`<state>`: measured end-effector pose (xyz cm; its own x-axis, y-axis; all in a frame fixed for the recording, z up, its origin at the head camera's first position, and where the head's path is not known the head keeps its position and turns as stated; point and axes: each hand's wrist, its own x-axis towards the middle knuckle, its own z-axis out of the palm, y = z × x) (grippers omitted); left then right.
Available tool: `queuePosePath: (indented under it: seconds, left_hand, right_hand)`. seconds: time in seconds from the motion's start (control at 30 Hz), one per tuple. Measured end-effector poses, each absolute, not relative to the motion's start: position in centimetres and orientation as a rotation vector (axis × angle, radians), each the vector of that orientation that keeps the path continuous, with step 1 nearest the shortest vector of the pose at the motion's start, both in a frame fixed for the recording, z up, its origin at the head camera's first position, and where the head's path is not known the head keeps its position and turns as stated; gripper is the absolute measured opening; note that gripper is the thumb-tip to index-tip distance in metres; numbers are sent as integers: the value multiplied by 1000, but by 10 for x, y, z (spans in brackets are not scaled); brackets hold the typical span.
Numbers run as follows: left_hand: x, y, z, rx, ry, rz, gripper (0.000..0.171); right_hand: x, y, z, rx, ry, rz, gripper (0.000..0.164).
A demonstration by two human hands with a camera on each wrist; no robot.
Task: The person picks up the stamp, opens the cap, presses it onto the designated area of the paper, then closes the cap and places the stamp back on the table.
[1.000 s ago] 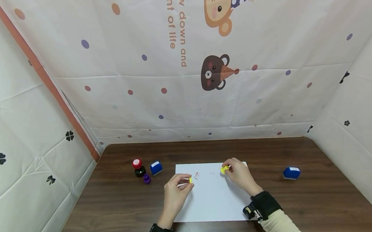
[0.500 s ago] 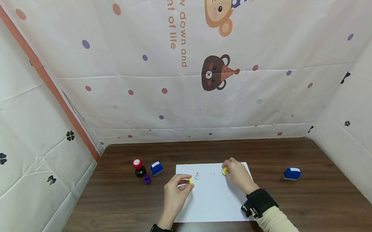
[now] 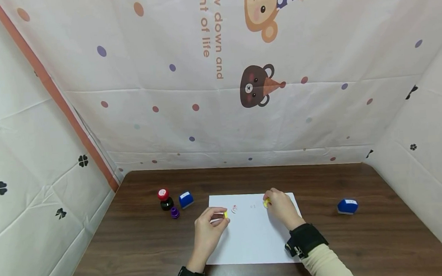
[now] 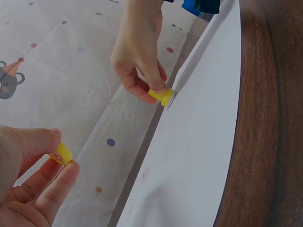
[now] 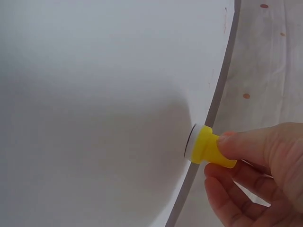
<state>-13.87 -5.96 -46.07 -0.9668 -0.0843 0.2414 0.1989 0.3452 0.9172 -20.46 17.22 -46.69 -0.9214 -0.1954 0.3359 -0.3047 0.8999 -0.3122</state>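
Note:
My right hand [image 3: 284, 208] pinches a yellow toy stamp [image 5: 208, 146] by its handle, with its white end down at the paper near the far right edge. In the left wrist view the same stamp tilts slightly against the sheet. Off the paper's left side, my left hand [image 3: 209, 229] pinches a small yellow cap [image 4: 61, 153] between thumb and fingertips; a printed red mark shows on its top. The white paper [image 3: 255, 241] lies flat on the table and bears small faint red stamp marks [image 3: 234, 209] near its far edge.
On the brown wooden table [image 3: 136, 244], a red-and-black stamp [image 3: 165, 199], a purple stamp [image 3: 175, 213] and a blue stamp [image 3: 186, 200] stand left of the paper. Another blue stamp [image 3: 347, 206] sits to the right. A printed white cloth [image 3: 205, 126] hangs behind.
My right hand has brought the yellow stamp from a tilted hold down to the paper, and the right wrist has shifted slightly left. The left hand stays in place with the cap.

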Motion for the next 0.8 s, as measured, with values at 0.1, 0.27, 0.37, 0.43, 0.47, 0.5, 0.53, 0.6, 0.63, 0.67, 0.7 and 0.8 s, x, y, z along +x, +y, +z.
queuePosePath:
  seconds: [0.1,0.27,0.37,0.43,0.47,0.5,0.53,0.6,0.63,0.67,0.7,0.8]
  left_hand:
    - [-139,-60,-461,-100,-2364,-1662,22]
    - [-140,-61,-462,-103,-2358,-1664,22]
    - [-140,-60,-463,-106,-2357,-1665,22]
    - [-140,-60,-463,-108,-2358,-1666,22]
    - [-140,-60,-464,-105,-2361,-1666,22]
    - [-140,-60,-464,-105,-2360,-1665,22]
    - [-140,-60,-464,-103,-2362,-1665,22]
    - [-140,-59,-465,-99,-2362,-1665,22]
    - [-141,-59,-465,-99,-2361,-1662,23]
    - [-141,-58,-465,-95,-2358,-1667,23]
    - [-141,-58,-466,-93,-2355,-1671,23]
    - [-141,-57,-467,-94,-2349,-1685,24]
  right_hand:
    - [-204,170,-466,357,-2771,528,15]
    - [-203,168,-464,332,-2772,517,16]
    - [-203,167,-463,327,-2766,507,15]
    - [-204,167,-463,328,-2761,503,15]
    - [-204,167,-463,332,-2757,503,15]
    - [-204,167,-463,335,-2753,504,15]
    - [-204,167,-463,337,-2750,505,16]
    - [-203,167,-464,335,-2747,508,16]
    - [-203,167,-464,331,-2745,509,16]
    - [-202,167,-464,329,-2743,512,16]
    - [-202,167,-464,326,-2741,516,16]
    - [-201,167,-464,317,-2738,519,16]
